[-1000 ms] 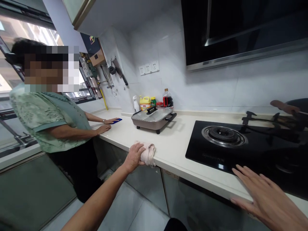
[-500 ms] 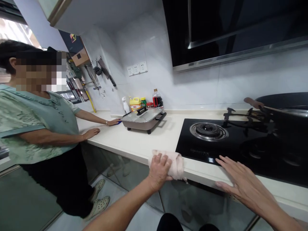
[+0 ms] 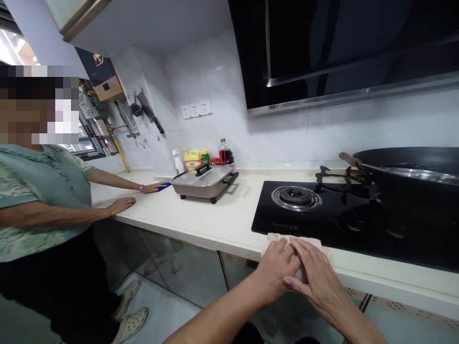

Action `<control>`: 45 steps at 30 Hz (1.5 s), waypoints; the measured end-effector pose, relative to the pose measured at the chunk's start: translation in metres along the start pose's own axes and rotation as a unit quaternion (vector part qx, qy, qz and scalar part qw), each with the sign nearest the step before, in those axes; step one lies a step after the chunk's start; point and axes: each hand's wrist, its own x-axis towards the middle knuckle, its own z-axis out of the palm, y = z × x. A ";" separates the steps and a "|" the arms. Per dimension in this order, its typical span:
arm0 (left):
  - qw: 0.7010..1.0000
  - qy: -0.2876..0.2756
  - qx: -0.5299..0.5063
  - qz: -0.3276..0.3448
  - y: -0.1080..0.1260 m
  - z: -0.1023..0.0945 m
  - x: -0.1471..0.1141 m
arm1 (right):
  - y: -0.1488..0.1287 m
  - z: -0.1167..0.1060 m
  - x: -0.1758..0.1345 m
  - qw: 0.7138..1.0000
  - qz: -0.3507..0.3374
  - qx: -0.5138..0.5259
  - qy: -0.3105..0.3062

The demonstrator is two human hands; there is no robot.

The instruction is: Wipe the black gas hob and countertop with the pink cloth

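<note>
Kitchen with pale walls point(image 3: 279, 141) and a bright window point(image 3: 14, 48) at far left.
A cream counter point(image 3: 201, 220) runs along the wall; above hang a black hood point(image 3: 351, 52) at right and a cabinet point(image 3: 64, 14) at upper left. Three white sockets point(image 3: 195, 110) sit left of the hood. Under the counter, glossy doors point(image 3: 182, 279) show faint reflections; the floor point(image 3: 167, 301) is light.

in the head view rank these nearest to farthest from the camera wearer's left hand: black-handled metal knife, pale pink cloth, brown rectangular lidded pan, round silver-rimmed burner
1. Pale pink cloth: beneath the left hand, touching it.
2. Round silver-rimmed burner: ahead.
3. Brown rectangular lidded pan: ahead, to the left.
4. Black-handled metal knife: hanging, farther left.
</note>
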 end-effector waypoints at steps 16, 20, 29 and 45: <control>0.919 0.110 -0.078 -0.371 -0.164 -0.049 -0.049 | -0.080 0.044 0.079 0.985 -0.043 -0.136 -0.101; 0.905 0.103 -0.083 -0.405 -0.167 -0.045 -0.052 | -0.080 0.046 0.079 0.985 -0.060 -0.123 -0.107; 0.927 0.002 -0.061 -0.369 -0.158 -0.051 -0.048 | -0.010 -0.018 0.016 0.988 -0.036 -0.138 -0.066; 0.936 -0.009 -0.075 -0.344 -0.151 -0.062 -0.043 | 0.230 -0.164 -0.153 0.985 0.032 -0.171 -0.005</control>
